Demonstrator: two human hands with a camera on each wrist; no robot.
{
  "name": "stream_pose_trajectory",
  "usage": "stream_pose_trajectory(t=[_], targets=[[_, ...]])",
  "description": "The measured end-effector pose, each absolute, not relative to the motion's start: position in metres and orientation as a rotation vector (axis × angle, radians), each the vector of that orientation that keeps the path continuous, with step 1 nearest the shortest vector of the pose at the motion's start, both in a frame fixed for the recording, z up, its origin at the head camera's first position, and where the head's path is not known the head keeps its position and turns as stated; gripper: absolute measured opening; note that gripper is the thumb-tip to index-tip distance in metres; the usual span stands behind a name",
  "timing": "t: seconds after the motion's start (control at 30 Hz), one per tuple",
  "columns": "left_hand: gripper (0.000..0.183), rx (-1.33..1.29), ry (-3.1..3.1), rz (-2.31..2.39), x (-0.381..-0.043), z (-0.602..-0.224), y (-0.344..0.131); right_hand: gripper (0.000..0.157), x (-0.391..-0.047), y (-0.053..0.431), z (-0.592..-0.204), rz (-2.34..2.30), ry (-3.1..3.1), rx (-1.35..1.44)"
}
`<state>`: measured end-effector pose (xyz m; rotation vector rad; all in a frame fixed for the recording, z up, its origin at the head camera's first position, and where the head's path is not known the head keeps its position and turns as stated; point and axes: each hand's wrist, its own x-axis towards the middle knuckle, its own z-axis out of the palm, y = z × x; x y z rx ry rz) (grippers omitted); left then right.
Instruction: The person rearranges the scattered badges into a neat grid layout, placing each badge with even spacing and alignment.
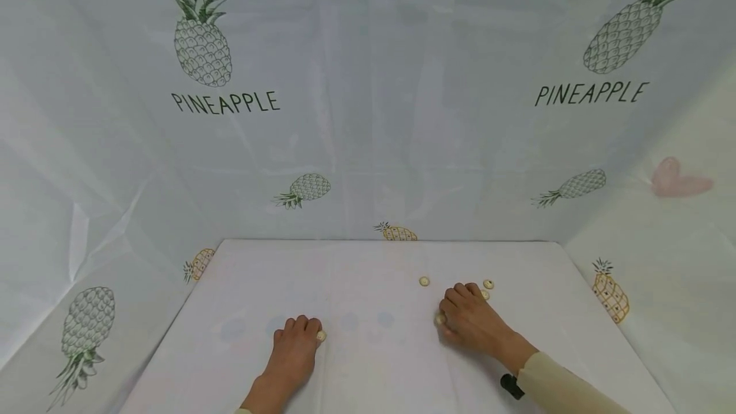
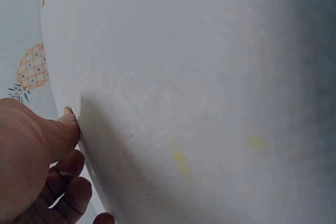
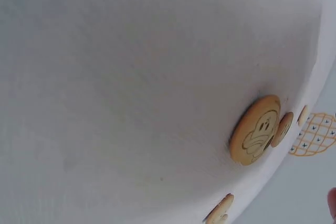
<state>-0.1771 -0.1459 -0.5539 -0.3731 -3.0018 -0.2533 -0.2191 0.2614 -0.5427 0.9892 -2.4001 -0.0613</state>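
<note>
Small round tan biscuits, some with a line-drawn cartoon figure, lie on a white-covered table. In the head view my left hand (image 1: 295, 351) pinches one biscuit (image 1: 321, 335) at its thumb side, low over the cloth. The left wrist view shows the edge of that biscuit (image 2: 67, 110) at the thumb tip. My right hand (image 1: 473, 323) has bent fingers and a biscuit (image 1: 440, 319) between thumb and index finger. Just beyond its knuckles are two biscuits (image 1: 489, 283), and one more (image 1: 424, 281) lies farther left. The right wrist view shows a large-looking biscuit (image 3: 255, 129) flat on the cloth.
The white tabletop (image 1: 368, 375) has faint bluish spots. Behind it hangs a pale curtain (image 1: 368, 145) printed with pineapples, which also closes off both sides. A dark strap piece (image 1: 510, 386) shows beside the right sleeve (image 1: 563, 383).
</note>
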Motion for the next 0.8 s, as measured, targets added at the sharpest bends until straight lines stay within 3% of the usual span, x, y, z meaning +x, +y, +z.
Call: stream_pose_trajectory(t=[0.8], targets=[[0.024, -0.358, -2.989, -0.253, -0.1782, -0.5565, -0.1476, 0.025, -0.2233, 0.26, -0.5394, -0.078, -2.506, 0.95]])
